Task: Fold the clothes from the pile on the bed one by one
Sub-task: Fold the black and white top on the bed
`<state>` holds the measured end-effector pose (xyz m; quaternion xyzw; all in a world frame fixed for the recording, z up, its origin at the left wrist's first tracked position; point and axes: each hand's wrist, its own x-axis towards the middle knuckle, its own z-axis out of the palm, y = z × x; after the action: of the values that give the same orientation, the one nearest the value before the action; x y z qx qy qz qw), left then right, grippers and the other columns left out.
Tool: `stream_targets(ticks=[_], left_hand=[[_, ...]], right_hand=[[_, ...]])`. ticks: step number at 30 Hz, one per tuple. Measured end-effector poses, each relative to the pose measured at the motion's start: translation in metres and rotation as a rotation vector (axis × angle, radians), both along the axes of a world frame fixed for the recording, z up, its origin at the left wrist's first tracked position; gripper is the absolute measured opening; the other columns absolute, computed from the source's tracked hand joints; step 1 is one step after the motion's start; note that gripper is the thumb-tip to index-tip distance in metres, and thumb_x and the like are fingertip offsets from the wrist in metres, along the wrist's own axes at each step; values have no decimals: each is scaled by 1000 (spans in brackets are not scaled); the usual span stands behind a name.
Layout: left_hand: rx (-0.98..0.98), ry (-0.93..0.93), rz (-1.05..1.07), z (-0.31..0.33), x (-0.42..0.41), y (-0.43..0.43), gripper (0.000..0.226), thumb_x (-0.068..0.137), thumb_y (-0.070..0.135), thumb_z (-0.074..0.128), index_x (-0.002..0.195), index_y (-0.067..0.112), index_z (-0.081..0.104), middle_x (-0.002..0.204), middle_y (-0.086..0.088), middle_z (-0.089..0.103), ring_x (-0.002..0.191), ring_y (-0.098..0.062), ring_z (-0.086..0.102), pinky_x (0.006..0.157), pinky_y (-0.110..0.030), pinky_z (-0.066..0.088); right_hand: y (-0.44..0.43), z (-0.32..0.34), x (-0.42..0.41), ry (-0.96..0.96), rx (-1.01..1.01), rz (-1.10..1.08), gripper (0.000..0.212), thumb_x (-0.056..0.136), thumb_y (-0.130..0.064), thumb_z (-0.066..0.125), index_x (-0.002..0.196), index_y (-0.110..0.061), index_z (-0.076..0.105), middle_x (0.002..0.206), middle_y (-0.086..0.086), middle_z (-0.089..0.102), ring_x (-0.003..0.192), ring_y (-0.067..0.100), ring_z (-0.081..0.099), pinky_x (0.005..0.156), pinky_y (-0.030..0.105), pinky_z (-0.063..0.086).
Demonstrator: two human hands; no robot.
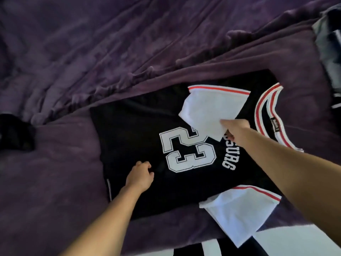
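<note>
One sleeve [208,109], right hand [235,131] pinching it

Bed [55,182] wears purple blanket [110,34]: long wrinkles up and left of grip, smoother patch left of it. Dark lump [16,132] far left of grip. Black-and-white stripes [295,244] below grip, past blanket edge. Light dim.

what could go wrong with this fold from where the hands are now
1. The right hand pinches the far sleeve, which lies skewed and rumpled across the jersey; flattened like that, it may crease unevenly.
2. The near sleeve is not yet folded in, so halving the body now could trap it.
3. The blanket beneath is heavily wrinkled, so the fabric may bunch where the left hand rests on it.
</note>
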<state>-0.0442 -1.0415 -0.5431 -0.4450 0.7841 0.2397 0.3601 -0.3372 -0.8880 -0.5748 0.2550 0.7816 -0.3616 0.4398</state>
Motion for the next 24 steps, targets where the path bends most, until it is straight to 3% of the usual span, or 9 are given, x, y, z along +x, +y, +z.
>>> stream_targets(ticks=[3,5,9,11,13,16,19,22,24], left_hand=[[24,18,43,-8,20,9,37,94,28,55,129,16,53,130,-7,46,112,-23,54,86,-31,47],[42,49,167,-3,17,8,36,92,30,57,125,15,57,125,-7,53,107,-23,57,80,-27,44],[234,317,812,13,-20,-9,29,90,40,61,102,14,64,109,-13,65,102,-27,61,89,-38,51],[435,474,1204,18,-45,-25,53,88,50,60,122,10,55,123,-20,57,109,-31,58,92,-46,49],[558,584,1459,17,-66,-41,85,79,62,62,144,14,35,138,-23,45,121,-36,51,96,-51,46],[630,704,1641,3,-85,-64,95,61,72,70,139,25,42,135,-13,50,118,-36,52,90,-55,46],[459,668,1626,-8,-91,-82,65,73,50,73,128,22,54,127,-7,59,114,-31,59,67,-50,55],[164,699,1682,-9,-88,-84,42,102,10,39,144,16,40,146,-5,44,129,-21,46,78,-17,47],[145,695,1718,-1,-64,-78,41,102,11,34,142,16,43,144,-6,44,126,-25,48,65,-14,49]], right_hand=[[13,11,6,9,-67,-179,22,85,-27,67,98,-11,63,93,6,66,74,21,61,76,34,54],[30,34,8,59,-111,-309,22,90,-25,60,106,-10,61,89,5,62,67,18,58,66,29,51],[65,81,19,105,-308,-460,18,93,-8,58,110,-9,61,82,6,62,35,8,49,65,31,53],[84,103,27,76,-371,-515,12,88,-6,63,100,-7,63,62,2,53,33,8,37,61,29,52],[108,117,30,8,-464,-573,11,79,-7,72,85,-8,62,65,1,46,37,7,32,53,22,51],[148,126,30,-48,-521,-489,40,47,-18,90,81,-14,70,72,1,46,57,10,41,65,18,53],[172,134,32,-59,-499,-372,36,53,-26,89,83,-16,72,62,-1,44,66,10,46,63,17,53],[184,131,36,-39,-498,-448,9,87,-23,62,85,-14,61,42,-8,46,53,6,46,65,14,51],[190,127,42,-51,-519,-518,6,84,-20,61,83,-15,58,42,-10,46,58,7,39,72,12,48]])
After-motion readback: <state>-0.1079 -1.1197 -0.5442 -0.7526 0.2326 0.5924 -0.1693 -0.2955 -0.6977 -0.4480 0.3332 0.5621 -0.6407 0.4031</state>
